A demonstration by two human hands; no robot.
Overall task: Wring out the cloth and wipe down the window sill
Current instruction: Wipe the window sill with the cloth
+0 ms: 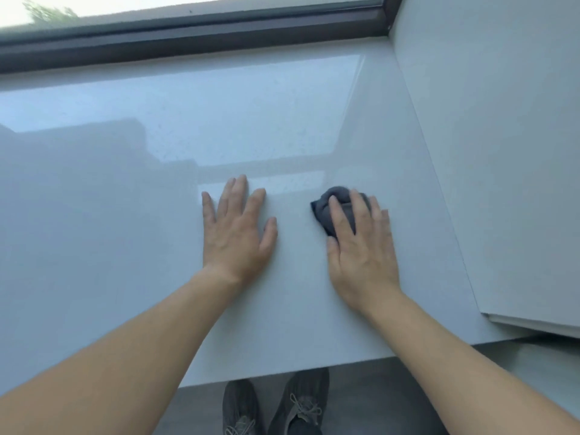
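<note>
Hands (361,246) pressing a cloth (332,208) onto a glossy window sill (157,183).

Right hand is lying palm-down over the bunched dark grey cloth, fingers (337,211) curled onto it, holding it against the sill right of centre. Left hand (235,227) is resting flat just beside it, fingers spread apart, gripping nothing. Dark window frame (188,39) is running along the far edge; grey shoes (276,406) are showing below the near edge.
</note>
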